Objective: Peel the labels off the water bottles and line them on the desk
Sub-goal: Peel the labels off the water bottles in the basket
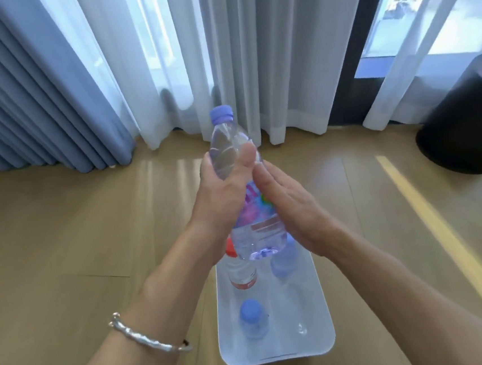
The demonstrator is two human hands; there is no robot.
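A clear water bottle [230, 142] with a purple cap and a colourful label [258, 210] is held up in the air, tilted, above a small white desk [315, 322]. My left hand [223, 193] grips its upper body, thumb across the front. My right hand [286, 204] lies flat against the label's right side with straight fingers. On the desk stand a red-capped bottle [241, 270] with a red label, a purple-capped bottle [253, 319] near the front, and another purple one [284, 262] partly hidden behind the held bottle.
The white desk is narrow and stands on a wooden floor [91, 226]. Blue and sheer white curtains [163, 57] hang at the back. A black round bin [469, 119] stands at the right. A silver bracelet [148, 337] is on my left wrist.
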